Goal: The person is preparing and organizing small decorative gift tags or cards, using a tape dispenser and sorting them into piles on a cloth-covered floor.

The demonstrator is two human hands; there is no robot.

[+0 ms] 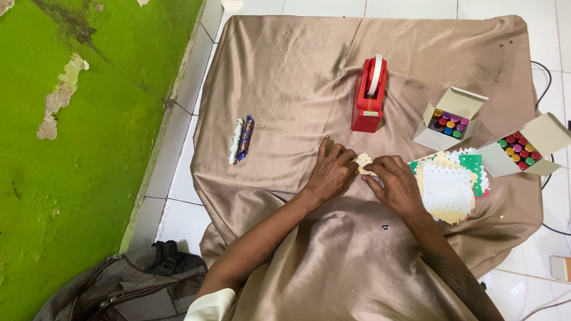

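My left hand (331, 172) and my right hand (395, 181) meet over a small cream paper piece (363, 160) with a scalloped edge, both pinching it against the tan satin cloth (285, 89). Most of the piece is hidden under my fingers. Just right of my right hand lies a stack of lacy paper squares (447, 187) in cream, white and green.
A red tape dispenser (369, 95) stands beyond my hands. Two open cardboard boxes (449, 122) (523, 150) of coloured small bottles sit at the right. Two wrapped candy bars (241, 139) lie at the left. A green wall (71, 148) and a grey bag (119, 285) are at the left.
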